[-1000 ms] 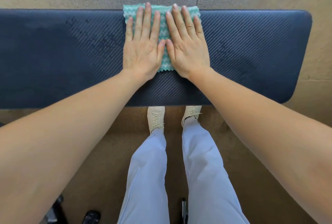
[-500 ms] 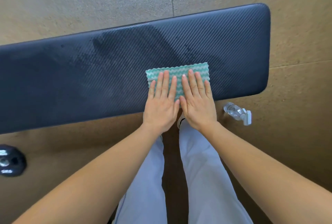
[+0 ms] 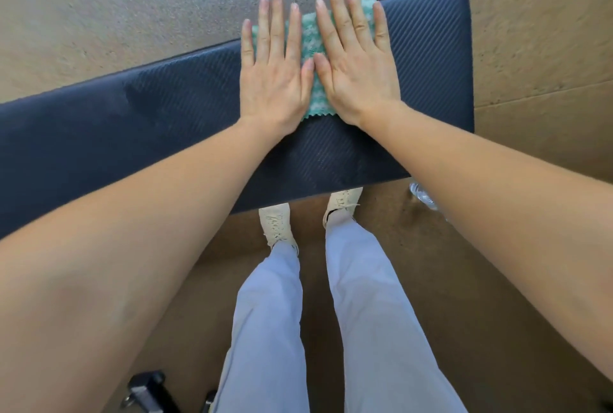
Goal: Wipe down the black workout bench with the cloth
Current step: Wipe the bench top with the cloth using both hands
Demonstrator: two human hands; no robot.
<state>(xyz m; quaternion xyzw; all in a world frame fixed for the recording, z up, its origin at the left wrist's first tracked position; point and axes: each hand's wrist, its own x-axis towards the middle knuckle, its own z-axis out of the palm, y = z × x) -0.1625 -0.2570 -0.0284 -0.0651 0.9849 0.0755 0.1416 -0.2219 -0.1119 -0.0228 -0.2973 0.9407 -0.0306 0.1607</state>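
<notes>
The black workout bench (image 3: 132,120) runs across the view, tilted, with its right end at the upper right. A green-and-white cloth (image 3: 311,36) lies on it near that right end, reaching the far edge. My left hand (image 3: 272,77) and my right hand (image 3: 358,64) lie side by side, palms flat, pressing the cloth against the pad. The fingers are stretched out, and the fingertips pass over the far edge. Most of the cloth is hidden under my hands. A darker damp patch shows on the pad to the left.
My legs in light trousers and pale shoes (image 3: 277,223) stand against the bench's near edge. A clear plastic bottle (image 3: 423,195) lies on the floor by the right end, partly hidden by my forearm. A black metal object (image 3: 146,389) sits on the floor at the bottom left.
Both hands have pushed the cloth from the bench's near edge across to its far edge. One second ago they were at the far edge as well, further left.
</notes>
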